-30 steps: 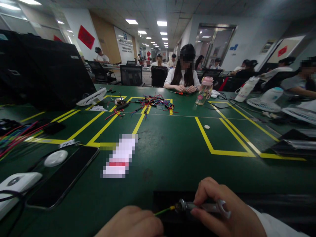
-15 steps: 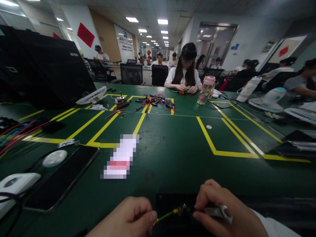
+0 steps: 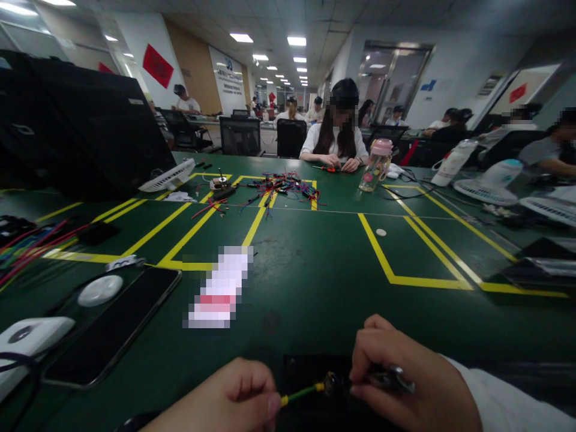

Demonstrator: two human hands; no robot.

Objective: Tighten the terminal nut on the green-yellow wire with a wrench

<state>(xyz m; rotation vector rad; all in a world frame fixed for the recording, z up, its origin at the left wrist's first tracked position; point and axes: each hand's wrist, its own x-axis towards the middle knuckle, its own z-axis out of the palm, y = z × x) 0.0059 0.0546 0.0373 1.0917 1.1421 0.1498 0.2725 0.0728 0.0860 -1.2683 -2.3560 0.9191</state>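
Note:
At the bottom of the view, my left hand (image 3: 238, 396) pinches one end of a short green wire (image 3: 302, 393) with yellow ends. The wire's other end meets a small dark round part (image 3: 332, 384) above a black surface (image 3: 299, 366). My right hand (image 3: 405, 378) is closed around a metal wrench (image 3: 395, 379), its head sticking out past the fingers. The thumb and forefinger of this hand press together just right of the round part; what lies between them is too small to tell.
On the left are a phone (image 3: 114, 324), a white device (image 3: 31, 342) and a black case (image 3: 81, 126). A wire pile (image 3: 285, 186) lies mid-table. Across sits a person (image 3: 337, 135) near a bottle (image 3: 375, 165). A pixelated paper (image 3: 222, 288) lies ahead.
My right hand has shifted slightly up and left and turned, swinging the wrench's head a little to the left. My left hand has moved slightly left, still gripping the wire.

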